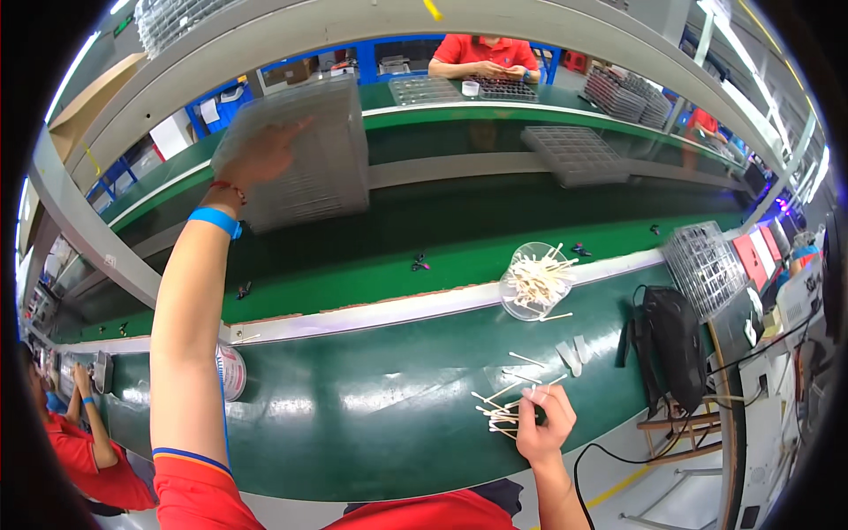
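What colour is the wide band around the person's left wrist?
The wide band is blue, clearest in the head view.

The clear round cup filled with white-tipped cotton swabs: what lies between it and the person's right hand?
In the head view, loose white-tipped cotton swabs and two flat, pale strips lie there on the green tabletop.

This looks like a factory assembly floor: a long, bright green conveyor-like strip (340,293) carrying small dark parts (420,263) runs beside a glossy dark green worktop (353,442). Across it, a worker in a red collared shirt (455,53) sits at a parallel green bench (375,94), near stacked translucent plastic compartment trays (618,95).
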`<action>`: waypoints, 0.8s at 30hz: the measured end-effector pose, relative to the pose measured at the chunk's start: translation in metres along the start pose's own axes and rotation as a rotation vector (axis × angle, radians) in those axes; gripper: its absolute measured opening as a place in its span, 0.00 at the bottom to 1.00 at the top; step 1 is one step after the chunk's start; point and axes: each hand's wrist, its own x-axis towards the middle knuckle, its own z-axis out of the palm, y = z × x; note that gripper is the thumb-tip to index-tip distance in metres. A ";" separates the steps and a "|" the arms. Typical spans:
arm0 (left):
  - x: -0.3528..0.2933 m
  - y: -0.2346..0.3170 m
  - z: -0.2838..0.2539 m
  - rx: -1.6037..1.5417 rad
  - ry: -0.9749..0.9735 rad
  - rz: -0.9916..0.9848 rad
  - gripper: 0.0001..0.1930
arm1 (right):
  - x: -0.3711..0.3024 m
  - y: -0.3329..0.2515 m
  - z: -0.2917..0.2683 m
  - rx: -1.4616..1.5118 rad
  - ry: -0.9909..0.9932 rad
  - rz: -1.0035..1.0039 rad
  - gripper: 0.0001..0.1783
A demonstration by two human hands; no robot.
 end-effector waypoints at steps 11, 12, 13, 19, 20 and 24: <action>-0.156 0.244 -0.051 -0.468 0.171 0.374 0.27 | 0.006 -0.001 -0.036 -0.052 0.181 0.013 0.12; -0.184 0.256 -0.047 -0.578 0.049 0.351 0.26 | 0.015 0.001 -0.045 -0.087 0.263 -0.087 0.13; -0.212 0.268 -0.042 -0.688 -0.077 0.330 0.25 | 0.028 -0.001 -0.055 -0.098 0.352 -0.079 0.12; -0.317 0.307 -0.029 -0.815 -0.374 0.437 0.31 | 0.109 0.032 -0.209 0.281 1.355 0.032 0.18; -0.323 0.307 -0.025 -0.801 -0.428 0.433 0.32 | 0.118 0.042 -0.234 0.447 1.437 -0.062 0.16; -0.335 0.313 -0.015 -0.688 -0.336 0.437 0.34 | 0.168 0.129 -0.321 0.287 1.495 -0.166 0.11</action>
